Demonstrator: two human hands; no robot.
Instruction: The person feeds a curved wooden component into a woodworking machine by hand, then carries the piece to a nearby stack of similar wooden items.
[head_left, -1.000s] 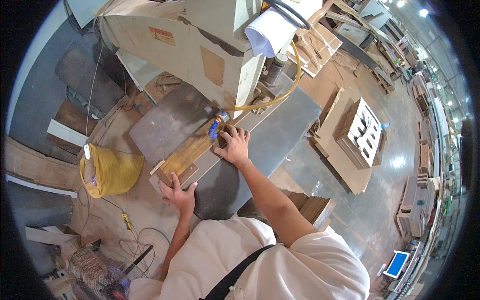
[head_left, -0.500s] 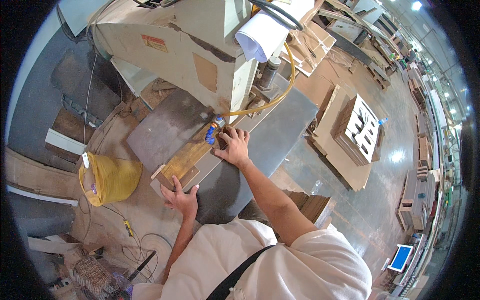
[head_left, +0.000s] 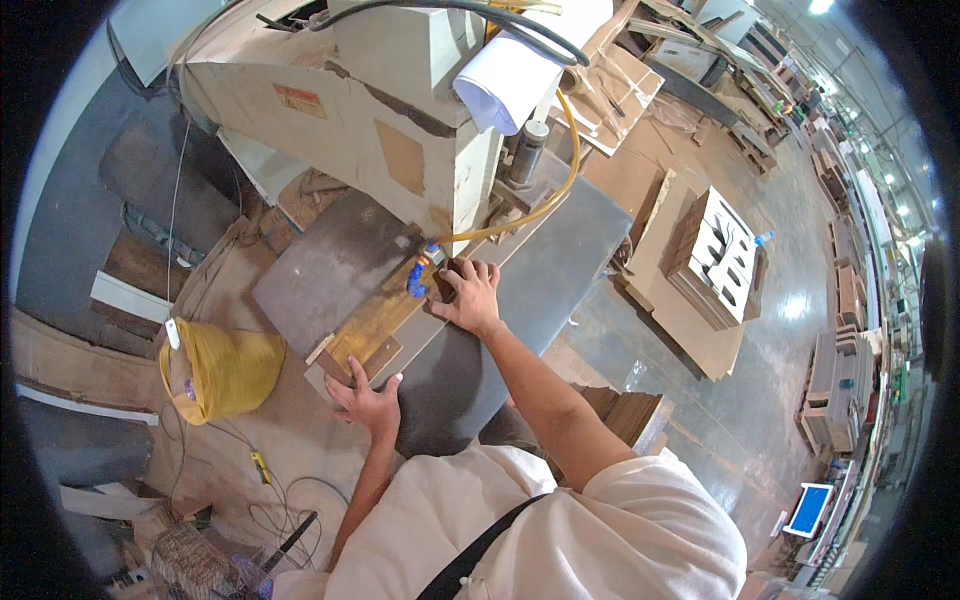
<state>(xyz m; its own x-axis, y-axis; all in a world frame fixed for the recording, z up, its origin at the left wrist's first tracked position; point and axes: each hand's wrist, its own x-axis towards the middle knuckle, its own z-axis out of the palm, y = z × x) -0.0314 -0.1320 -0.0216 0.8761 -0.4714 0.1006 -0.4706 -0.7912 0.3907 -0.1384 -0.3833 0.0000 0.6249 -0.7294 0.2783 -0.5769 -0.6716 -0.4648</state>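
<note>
My left hand [head_left: 367,403] lies at the near left end of a long narrow board [head_left: 420,337], its fingers and thumb spread against the board's edge. A yellowish wooden strip [head_left: 375,318] runs along the machine table beside the board. Farther along, my right hand [head_left: 470,300] bends its fingers and thumb around a small dark brown block [head_left: 446,284], mostly hidden under the fingers. Close to those fingers, a blue jointed nozzle [head_left: 416,280] curves down over the strip. The board rests on the dark grey machine table [head_left: 465,365].
Above the table rises a pale machine housing [head_left: 340,115] with a yellow hose [head_left: 560,195]. At left stands a yellow sack [head_left: 235,370]. Stacked cut panels [head_left: 715,260] lie on the floor at right. Brown sheets [head_left: 635,420] are piled beside my right arm, and cables [head_left: 300,500] trail at lower left.
Both hands keep almost the same places on the board and block. The whole view has shifted slightly; no clear movement of the board shows.
</note>
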